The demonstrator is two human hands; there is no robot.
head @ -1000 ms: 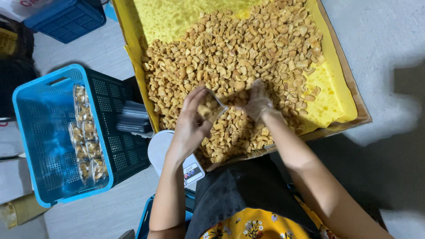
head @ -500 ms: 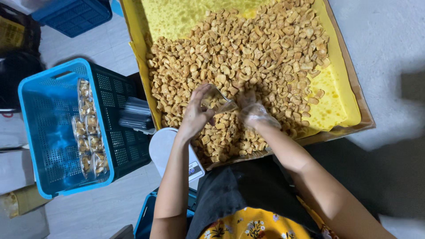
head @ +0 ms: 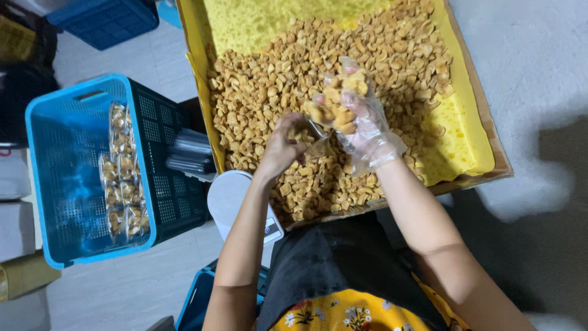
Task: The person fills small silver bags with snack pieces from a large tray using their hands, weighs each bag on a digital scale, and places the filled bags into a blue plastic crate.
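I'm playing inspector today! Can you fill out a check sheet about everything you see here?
Surface: a big cardboard tray lined with yellow paper, on a grey floor.
Job's things: a heap of small golden snack pieces in the tray; a clear bag partly filled with them.
Clutter: a white scale beside the tray; a stack of empty clear bags.
Grippers: the left hand is bare and holds the bag open; the right hand wears a clear glove and lifts a handful of snacks over it.
Cables: nothing seen.
Surroundings: a light blue crate holding filled packets; a dark blue crate farther off.
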